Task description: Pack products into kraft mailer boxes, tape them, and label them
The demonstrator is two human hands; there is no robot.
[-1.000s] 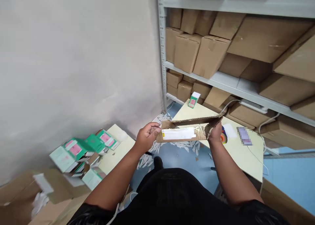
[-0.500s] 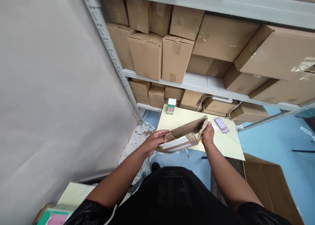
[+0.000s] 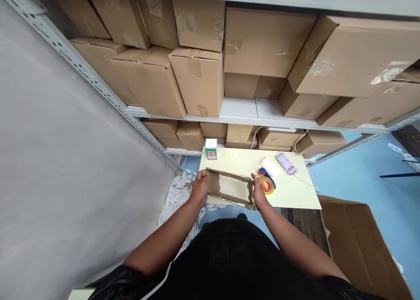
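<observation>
Both my hands hold a cardboard frame (image 3: 215, 183), an open box sleeve with torn edges, above the pale yellow table (image 3: 295, 199). Through its opening the tabletop shows. My left hand (image 3: 201, 187) is closed round its left end, and my right hand (image 3: 258, 192) grips the right end. Just beyond the right hand lie rolls of tape (image 3: 268, 185), orange, yellow and dark blue. A white card-like item (image 3: 269, 166) and a phone (image 3: 286, 163), blurred over, lie farther back. At the table's back left stands a small green and white box (image 3: 211, 149).
Metal shelves (image 3: 236, 121) packed with cardboard boxes (image 3: 200, 81) rise behind the table. A large open carton (image 3: 357, 243) stands at right on the blue floor. Paper strips (image 3: 173, 195) are heaped by the left wall. White cables (image 3: 300, 140) hang near the shelf.
The cardboard has turned from a tilted side view so that its opening faces up, and it has moved slightly left. The tape rolls and white card have come into view. My view has shifted right.
</observation>
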